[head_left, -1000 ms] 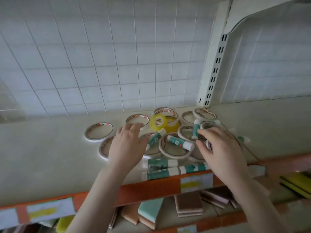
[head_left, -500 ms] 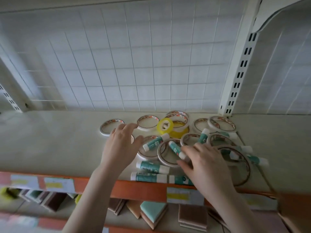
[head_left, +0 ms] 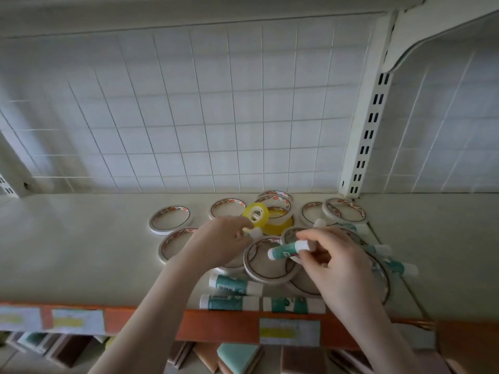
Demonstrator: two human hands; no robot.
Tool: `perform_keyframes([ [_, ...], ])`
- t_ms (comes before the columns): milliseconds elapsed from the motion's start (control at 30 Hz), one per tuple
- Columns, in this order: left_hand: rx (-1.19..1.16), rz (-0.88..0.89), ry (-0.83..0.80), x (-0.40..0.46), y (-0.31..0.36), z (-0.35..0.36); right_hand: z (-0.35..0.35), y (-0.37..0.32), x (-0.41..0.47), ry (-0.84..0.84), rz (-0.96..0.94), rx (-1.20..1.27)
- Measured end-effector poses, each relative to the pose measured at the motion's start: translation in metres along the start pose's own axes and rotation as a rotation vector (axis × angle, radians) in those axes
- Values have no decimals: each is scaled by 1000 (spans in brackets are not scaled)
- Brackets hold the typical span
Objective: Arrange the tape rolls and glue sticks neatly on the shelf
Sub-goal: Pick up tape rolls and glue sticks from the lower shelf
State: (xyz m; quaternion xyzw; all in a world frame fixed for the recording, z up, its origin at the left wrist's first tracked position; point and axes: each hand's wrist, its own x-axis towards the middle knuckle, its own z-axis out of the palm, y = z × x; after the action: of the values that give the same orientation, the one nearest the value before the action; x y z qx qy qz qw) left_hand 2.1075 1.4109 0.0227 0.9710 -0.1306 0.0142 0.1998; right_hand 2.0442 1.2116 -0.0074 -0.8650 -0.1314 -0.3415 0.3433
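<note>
Left hand point(head_left: 218, 241) curled, right hand point(head_left: 332, 263) pinching, forearms extended

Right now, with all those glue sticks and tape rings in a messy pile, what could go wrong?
1. Two glue sticks lie right along the shelf's orange front edge; a bump from an arm might roll them off.
2. The right hand is pinching a glue stick above the overlapping tape rolls; if dropped, it could scatter them.
3. The left hand reaches close to the tilted yellow tape roll, which could tip.
</note>
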Motion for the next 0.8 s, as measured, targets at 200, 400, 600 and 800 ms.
perform_keyframes([
  [200, 25, 44, -16, 15, 4, 6, -5, 4, -4, -12, 14, -5],
  [400, 47, 49, -17, 15, 1, 3, 0, 6, -5, -18, 18, 29],
  [600, -65, 16, 149, -1, 2, -10, 2, 1, 2, -29, -13, 107],
  [800, -208, -55, 458, -34, -11, -37, 12, -13, 27, -59, -117, 123],
])
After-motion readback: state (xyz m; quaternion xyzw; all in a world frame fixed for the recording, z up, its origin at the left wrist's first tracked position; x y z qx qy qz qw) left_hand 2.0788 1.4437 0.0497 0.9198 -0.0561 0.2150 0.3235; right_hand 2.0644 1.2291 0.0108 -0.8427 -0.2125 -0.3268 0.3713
